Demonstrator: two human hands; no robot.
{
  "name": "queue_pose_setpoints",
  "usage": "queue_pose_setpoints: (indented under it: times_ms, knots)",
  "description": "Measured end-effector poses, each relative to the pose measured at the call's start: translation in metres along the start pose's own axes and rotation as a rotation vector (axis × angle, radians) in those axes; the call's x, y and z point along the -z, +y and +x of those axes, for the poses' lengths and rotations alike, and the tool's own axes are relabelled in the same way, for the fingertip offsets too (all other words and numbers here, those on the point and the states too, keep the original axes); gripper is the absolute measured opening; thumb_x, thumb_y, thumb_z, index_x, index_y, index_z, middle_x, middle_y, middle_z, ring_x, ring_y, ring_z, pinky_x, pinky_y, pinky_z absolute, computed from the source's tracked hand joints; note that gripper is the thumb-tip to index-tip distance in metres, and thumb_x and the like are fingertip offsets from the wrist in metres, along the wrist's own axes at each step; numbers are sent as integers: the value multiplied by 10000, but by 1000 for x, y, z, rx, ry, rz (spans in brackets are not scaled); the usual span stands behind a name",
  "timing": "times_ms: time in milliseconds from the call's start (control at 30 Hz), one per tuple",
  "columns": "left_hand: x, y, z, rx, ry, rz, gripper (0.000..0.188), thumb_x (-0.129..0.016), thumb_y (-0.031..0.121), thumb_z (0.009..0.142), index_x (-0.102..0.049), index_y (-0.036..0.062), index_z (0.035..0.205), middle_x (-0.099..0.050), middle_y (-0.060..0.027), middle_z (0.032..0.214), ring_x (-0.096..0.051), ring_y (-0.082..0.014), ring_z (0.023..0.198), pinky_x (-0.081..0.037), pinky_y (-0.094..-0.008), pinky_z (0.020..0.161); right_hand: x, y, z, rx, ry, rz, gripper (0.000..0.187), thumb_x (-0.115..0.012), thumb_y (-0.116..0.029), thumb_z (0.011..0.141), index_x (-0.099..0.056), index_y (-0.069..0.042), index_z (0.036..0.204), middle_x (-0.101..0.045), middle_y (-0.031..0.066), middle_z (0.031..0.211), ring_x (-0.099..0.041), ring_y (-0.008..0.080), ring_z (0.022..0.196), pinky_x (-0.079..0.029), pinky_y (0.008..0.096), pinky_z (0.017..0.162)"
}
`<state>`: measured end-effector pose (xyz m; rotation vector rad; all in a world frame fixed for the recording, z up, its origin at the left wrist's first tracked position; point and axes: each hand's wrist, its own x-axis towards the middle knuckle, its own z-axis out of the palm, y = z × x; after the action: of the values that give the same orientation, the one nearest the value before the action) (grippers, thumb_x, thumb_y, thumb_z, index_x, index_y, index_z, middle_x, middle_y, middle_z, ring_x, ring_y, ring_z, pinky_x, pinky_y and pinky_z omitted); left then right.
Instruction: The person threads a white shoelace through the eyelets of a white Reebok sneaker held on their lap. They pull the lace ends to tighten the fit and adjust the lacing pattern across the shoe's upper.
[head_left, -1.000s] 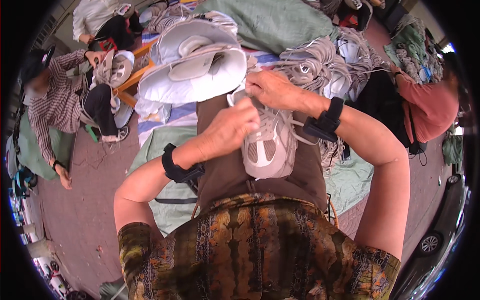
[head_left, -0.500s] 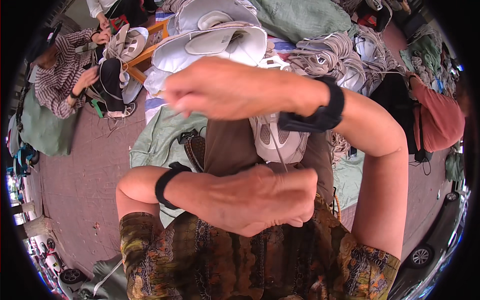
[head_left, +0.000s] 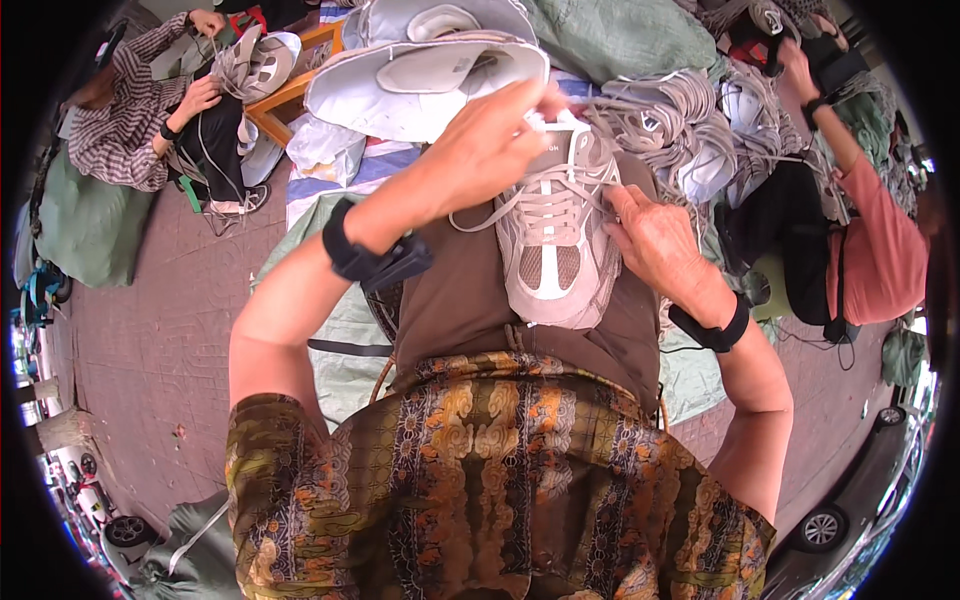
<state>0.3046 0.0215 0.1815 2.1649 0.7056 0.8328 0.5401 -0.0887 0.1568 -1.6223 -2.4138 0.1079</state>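
A beige and white sneaker (head_left: 552, 248) lies on my lap, toe toward me, laces partly threaded. My left hand (head_left: 490, 145) reaches over its far end and pinches the tongue and a lace near the collar. My right hand (head_left: 652, 238) rests against the shoe's right side, fingers on the laces by the eyelets. Both wrists wear black bands. A loose lace loop hangs off the shoe's left side.
A stack of pale shoe soles and uppers (head_left: 420, 75) lies just beyond my knees, with a heap of grey laces and shoes (head_left: 680, 120) to the right. One person (head_left: 130, 120) laces a shoe at upper left; another in a pink top (head_left: 860, 230) sits at right.
My hands were crossed high in front of the camera half a second ago; both have dropped back onto the sneaker, left at its tongue, right at its side.
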Motion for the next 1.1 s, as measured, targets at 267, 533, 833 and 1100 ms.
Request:
queue_pose_setpoints:
  times_ms: [267, 533, 833, 1100]
  knots:
    - [-6, -34, -49, 266, 7, 90, 246, -628, 180, 862, -661, 76, 1082, -562, -40, 884, -517, -152, 736, -452, -294, 686, -9, 12, -1, 41, -15, 124, 165, -639, -23, 788, -512, -15, 891, -589, 159, 795, -605, 374, 724, -450, 445, 627]
    - [-12, -36, -33, 250, -149, 49, 192, -635, 189, 847, -645, 44, 974, -552, -45, 863, -523, -165, 765, -446, -302, 722, 16, 21, -7, -239, -278, 550, 124, -619, -82, 802, -538, -32, 882, -576, 168, 669, -584, 388, 669, -440, 459, 613]
    - [-13, -26, -36, 166, -3, 71, 191, -620, 175, 843, -596, 23, 955, -555, -86, 884, -546, -205, 762, -463, -328, 705, 6, 15, 0, -161, 325, 207, 92, -591, -115, 891, -593, -38, 941, -602, 174, 721, -587, 354, 660, -453, 406, 575]
    - [-8, -27, -35, 195, -86, 132, 194, -593, 164, 826, -600, 26, 962, -588, -120, 838, -549, -240, 715, -461, -352, 671, 13, 5, 26, -79, 609, 483, 142, -531, -134, 990, -609, -18, 1009, -563, 5, 715, -465, 74, 615, -389, 234, 562]
